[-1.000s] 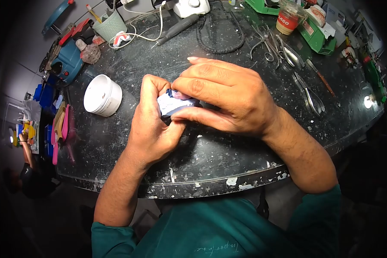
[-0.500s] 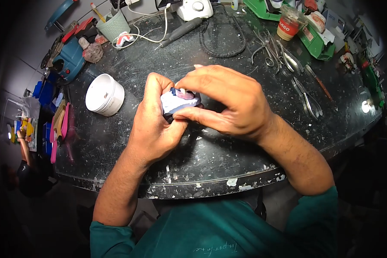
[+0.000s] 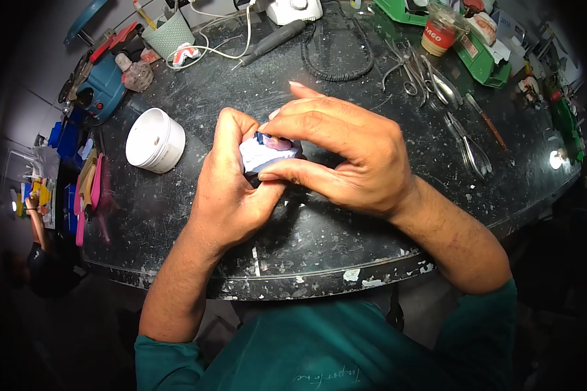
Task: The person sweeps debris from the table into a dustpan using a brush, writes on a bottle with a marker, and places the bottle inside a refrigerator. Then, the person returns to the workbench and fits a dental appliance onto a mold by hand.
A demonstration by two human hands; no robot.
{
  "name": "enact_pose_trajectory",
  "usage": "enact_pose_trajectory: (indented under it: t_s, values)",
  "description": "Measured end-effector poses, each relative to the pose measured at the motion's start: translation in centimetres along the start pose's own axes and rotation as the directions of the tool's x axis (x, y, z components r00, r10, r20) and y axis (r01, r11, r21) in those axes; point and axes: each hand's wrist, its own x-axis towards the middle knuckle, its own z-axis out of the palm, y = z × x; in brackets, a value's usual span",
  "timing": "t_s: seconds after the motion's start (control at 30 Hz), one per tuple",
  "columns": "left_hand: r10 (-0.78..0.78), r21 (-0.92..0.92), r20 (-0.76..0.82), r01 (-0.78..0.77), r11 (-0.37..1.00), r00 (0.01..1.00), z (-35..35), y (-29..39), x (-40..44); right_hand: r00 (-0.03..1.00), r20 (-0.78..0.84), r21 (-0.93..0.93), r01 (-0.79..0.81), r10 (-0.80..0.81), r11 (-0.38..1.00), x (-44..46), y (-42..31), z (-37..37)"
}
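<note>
A white dental cast [image 3: 262, 155] with a pink and dark blue part on top is held above the bench between both hands. My left hand [image 3: 231, 189] is wrapped around its left side, thumb along the near edge. From the right, my right hand [image 3: 352, 150] grips the cast with the thumb at its front and the index finger over its top. The fingers cover much of the cast, so its far side is hidden. A white plastic tub [image 3: 155, 141], open at the top, stands left of my left hand.
On the black bench [image 3: 319, 251], several pliers [image 3: 463, 143] and a red-handled tool [image 3: 486, 122] lie at right. A handpiece [image 3: 274, 43] with a coiled cord lies at the back. A cup [image 3: 439, 36] stands by a green bin [image 3: 479, 62]. Another person's arm [image 3: 38, 225] shows far left.
The cast and both hands have shifted very slightly left. My right hand's middle finger and the fingers beyond it have lifted a little; the grip stays on the cast.
</note>
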Motion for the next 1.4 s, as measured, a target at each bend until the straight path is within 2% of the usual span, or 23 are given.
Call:
enact_pose_trajectory:
  t_s: [0.27,0.37,0.43,0.47,0.57,0.77,0.87,1.17,1.27,1.3,1.37,1.4]
  values:
    - [-0.068,-0.028,0.007,0.068,0.997,0.998,-0.1,-0.1,-0.2,0.999,0.027,-0.002,-0.03,0.03,1.0,-0.1,-0.3,0.0]
    - [-0.078,-0.215,-0.064,0.063,0.975,0.995,1.0,-1.5,-0.2,0.997,0.019,-0.028,-0.074,0.075,0.997,0.1,-0.5,-0.1]
    - [-0.066,-0.162,-0.078,0.053,0.985,0.995,0.9,-1.0,0.0,0.996,-0.051,-0.077,-0.077,0.073,0.994,0.4,-0.6,-0.2]
    - [-0.062,-0.135,-0.083,0.05,0.99,0.995,0.8,-0.8,0.0,1.0,-0.014,-0.092,-0.018,0.017,0.996,0.5,-0.2,-0.7]
    - [-0.052,-0.182,-0.097,0.034,0.983,0.994,0.9,-1.5,-0.3,0.999,0.046,-0.075,0.024,-0.021,0.997,0.4,0.0,-0.9]
    - [-0.004,-0.157,-0.128,-0.017,0.987,0.992,1.1,-1.5,-0.3,0.983,-0.024,0.145,-0.179,0.184,0.973,0.0,-0.4,0.0]
    - [0.028,-0.091,-0.127,-0.04,0.995,0.991,0.8,-1.2,-0.3,0.989,-0.042,0.151,-0.133,0.141,0.98,0.0,-0.2,0.1]
    - [-0.196,-0.261,-0.032,0.181,0.948,0.98,0.6,-0.1,-0.5,0.99,-0.053,0.117,-0.122,0.129,0.986,-0.2,-0.6,0.5]
    - [-0.031,-0.243,0.011,0.033,0.97,0.999,0.0,-1.1,-0.1,0.997,-0.059,0.047,-0.039,0.042,0.998,-0.1,-0.3,0.5]
    - [-0.07,-0.436,-0.065,0.035,0.899,0.995,0.6,-0.7,0.2,0.994,-0.102,0.02,-0.042,0.043,0.999,0.1,-0.6,0.2]
    - [-0.193,-0.758,-0.182,-0.013,0.652,0.964,2.3,0.4,0.9,0.982,-0.183,-0.029,-0.049,0.043,0.998,0.6,-1.3,-0.4]
    - [-0.157,-0.896,-0.027,0.046,0.441,0.987,1.9,-0.1,0.7,0.975,-0.219,-0.074,-0.041,0.024,0.996,0.3,-0.7,-0.4]
